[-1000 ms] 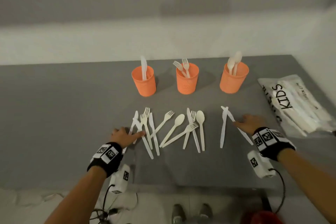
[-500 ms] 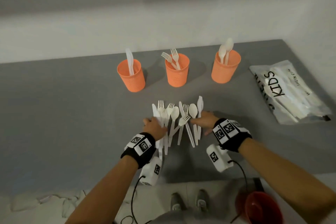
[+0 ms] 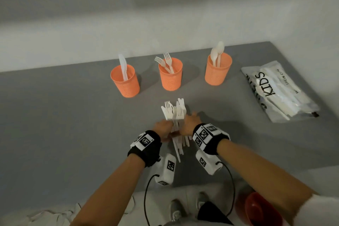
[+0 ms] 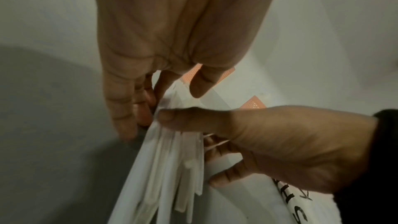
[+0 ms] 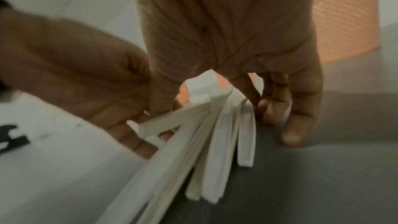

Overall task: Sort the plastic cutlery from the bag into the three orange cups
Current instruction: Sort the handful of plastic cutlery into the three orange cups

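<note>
A bundle of white plastic cutlery [image 3: 174,113] stands gathered on the grey table [image 3: 64,124], tines fanned at the top. My left hand [image 3: 162,126] grips its left side and my right hand [image 3: 190,121] its right side. In the left wrist view the right hand's thumb lies across the cutlery handles [image 4: 172,168]. In the right wrist view my fingers [image 5: 273,105] curl beside the handles [image 5: 215,151]. Behind stand three orange cups: the left cup [image 3: 125,81] holds a knife, the middle cup [image 3: 170,76] two forks, the right cup [image 3: 218,71] two spoons.
The plastic bag [image 3: 278,91], printed KIDS, lies at the right of the table with more cutlery inside. A white wall runs behind the cups. A red bowl [image 3: 256,209] sits below the table's front edge, beside my shoes.
Both hands have swept inward from the sides. The cutlery that lay spread in a row is now squeezed into one tight bundle between them.
</note>
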Available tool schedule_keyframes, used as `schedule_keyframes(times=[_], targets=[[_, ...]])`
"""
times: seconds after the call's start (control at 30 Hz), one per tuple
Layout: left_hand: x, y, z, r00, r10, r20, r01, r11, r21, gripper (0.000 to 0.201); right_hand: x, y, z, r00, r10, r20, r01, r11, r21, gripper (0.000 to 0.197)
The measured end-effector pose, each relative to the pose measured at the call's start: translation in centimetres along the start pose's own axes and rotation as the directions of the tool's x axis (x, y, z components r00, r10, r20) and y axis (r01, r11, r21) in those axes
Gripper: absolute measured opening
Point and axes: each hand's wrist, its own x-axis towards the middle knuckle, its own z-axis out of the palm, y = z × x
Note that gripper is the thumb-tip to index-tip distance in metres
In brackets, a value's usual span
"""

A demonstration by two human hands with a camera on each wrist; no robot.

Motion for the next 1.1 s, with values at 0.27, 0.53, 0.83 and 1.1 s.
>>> schedule_keyframes(times=[0.27,0.53,0.83,1.1], targets=[[0.0,2.6,1.3,0.988,-0.116,0.102,0.145,0.926,-0.349,0.024,1.2,1.1,-2.3,0.994,-0.011,-0.106,-0.006,0.986,-0.166,0.073],[0.0,3.3,4.4,0.987,-0.114,0.112,0.158,0.815,-0.557,0.032,2.2,3.1,-3.0,0.971,-0.180,-0.160,0.146,0.969,-0.201,0.031],[-1.0,3.7,4.1,0.996,0.036,0.081,0.012,0.849,-0.528,0.034,3.0,4.4,-4.2,0.957,-0.238,-0.166,0.264,0.952,0.157,0.030],[-1.7,3.1,4.7,0.989,0.022,0.145,0.092,0.677,-0.731,0.051,-1.4,2.6,-9.3,0.872,-0.267,-0.411,0.490,0.494,0.718,0.013]])
